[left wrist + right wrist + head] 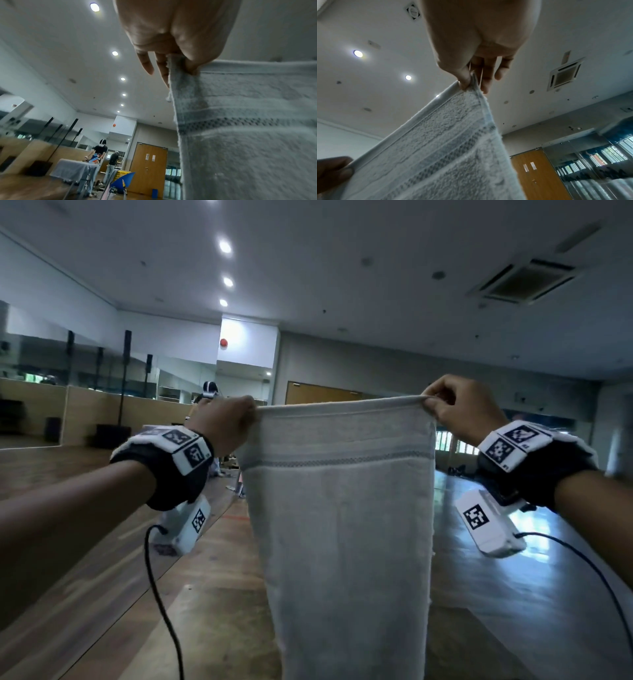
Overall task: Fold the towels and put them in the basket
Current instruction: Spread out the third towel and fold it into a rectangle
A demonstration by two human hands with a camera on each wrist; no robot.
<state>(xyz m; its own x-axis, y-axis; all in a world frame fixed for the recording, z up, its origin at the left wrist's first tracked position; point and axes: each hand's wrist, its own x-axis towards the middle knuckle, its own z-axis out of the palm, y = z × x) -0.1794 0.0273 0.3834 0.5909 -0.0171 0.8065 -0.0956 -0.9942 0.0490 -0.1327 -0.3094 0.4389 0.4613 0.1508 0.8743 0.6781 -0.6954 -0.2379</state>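
Observation:
A pale grey towel (pixel 342 525) with a woven stripe near its top hangs straight down in front of me, held up at chest height. My left hand (pixel 224 421) pinches its top left corner, and my right hand (pixel 457 409) pinches the top right corner. The top hem is stretched taut between them. In the left wrist view the thumb and fingers of the left hand (pixel 181 44) nip the towel (pixel 248 128) at its corner. The right wrist view shows the right hand (pixel 476 54) pinching the towel (pixel 440 155) the same way. No basket is in view.
Wooden floor (pixel 102 594) lies below and around the towel. Two people stand far off at a covered table (pixel 75 167) near a yellow crate (pixel 122 174) and a blue chair (pixel 123 180). Wooden double doors (pixel 149 165) and mirrored walls line the room.

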